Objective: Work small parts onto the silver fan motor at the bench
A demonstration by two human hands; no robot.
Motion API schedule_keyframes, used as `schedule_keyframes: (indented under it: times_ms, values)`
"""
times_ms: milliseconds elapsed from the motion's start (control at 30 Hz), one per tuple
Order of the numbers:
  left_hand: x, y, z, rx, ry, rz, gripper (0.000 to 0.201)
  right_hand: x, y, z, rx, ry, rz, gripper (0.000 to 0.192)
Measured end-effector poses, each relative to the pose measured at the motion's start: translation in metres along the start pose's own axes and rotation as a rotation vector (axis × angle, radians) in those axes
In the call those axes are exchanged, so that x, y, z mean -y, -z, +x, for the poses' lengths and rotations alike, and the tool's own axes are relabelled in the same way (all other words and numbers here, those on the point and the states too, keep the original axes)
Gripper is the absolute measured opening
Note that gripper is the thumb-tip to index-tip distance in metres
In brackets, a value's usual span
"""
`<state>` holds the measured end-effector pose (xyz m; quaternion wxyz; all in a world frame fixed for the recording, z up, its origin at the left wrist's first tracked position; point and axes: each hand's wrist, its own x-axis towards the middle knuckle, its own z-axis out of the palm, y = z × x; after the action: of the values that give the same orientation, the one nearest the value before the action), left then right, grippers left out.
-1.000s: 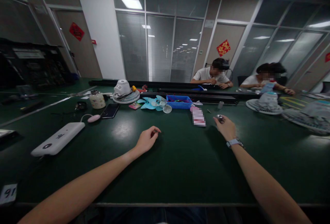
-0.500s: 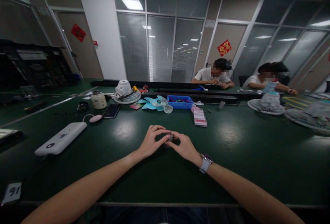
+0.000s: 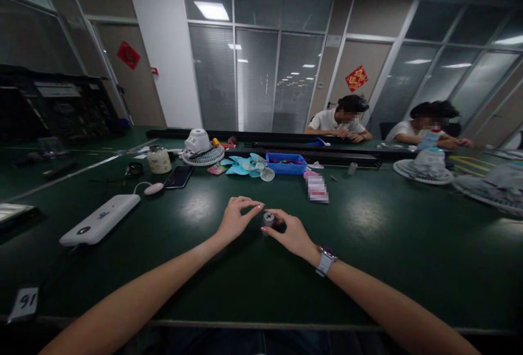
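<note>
A small grey metal cylinder [image 3: 268,219], with dark marks on its top face, stands upright on the green table [image 3: 245,284]. My right hand [image 3: 289,231] is closed around it, thumb at the near side and fingers at the far side. Just up and left of the cylinder, my left hand [image 3: 239,216] is pinched, thumb tip against fingertips and apart from the cylinder. Whatever may be between those fingertips is too small to make out. A watch [image 3: 326,259] with a pale band is on my right wrist.
Beyond my hands lie blue fan blades [image 3: 245,165], a blue bin [image 3: 286,164] of small parts and a white fan body [image 3: 200,148]. A phone [image 3: 178,177], a jar [image 3: 158,160] and a white power bank [image 3: 102,219] are leftward. Two people [image 3: 341,121] sit across the table.
My left hand has come off the cylinder and drawn slightly up and left, so the cylinder's top now shows. My right hand keeps its grip. The view has shifted slightly.
</note>
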<state>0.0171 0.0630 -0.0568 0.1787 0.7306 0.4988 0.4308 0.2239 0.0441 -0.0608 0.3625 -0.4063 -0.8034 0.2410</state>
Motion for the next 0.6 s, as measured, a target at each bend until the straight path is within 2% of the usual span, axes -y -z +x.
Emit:
schedule_keyframes:
  times_ms: [167, 267, 333, 433, 600]
  values:
    - [0.02, -0.004, -0.004, 0.166, 0.038, 0.18, 0.023, 0.004, 0.0, -0.003, 0.014, -0.02, -0.02, 0.048]
    - [0.02, -0.005, -0.006, 0.201, 0.034, 0.244, 0.022, 0.002, 0.001, -0.002, 0.004, -0.015, -0.046, 0.045]
    - [0.018, -0.005, -0.007, 0.221, 0.03, 0.249, 0.024, -0.005, 0.009, 0.001, -0.044, -0.026, -0.065, 0.044]
    - [0.018, -0.004, -0.008, 0.239, 0.023, 0.23, 0.027, -0.03, 0.041, 0.011, -0.243, -0.088, -0.152, 0.045]
    - [0.017, -0.004, -0.007, 0.208, 0.059, 0.177, 0.045, -0.092, 0.129, 0.017, -0.746, -0.364, -0.413, 0.046]
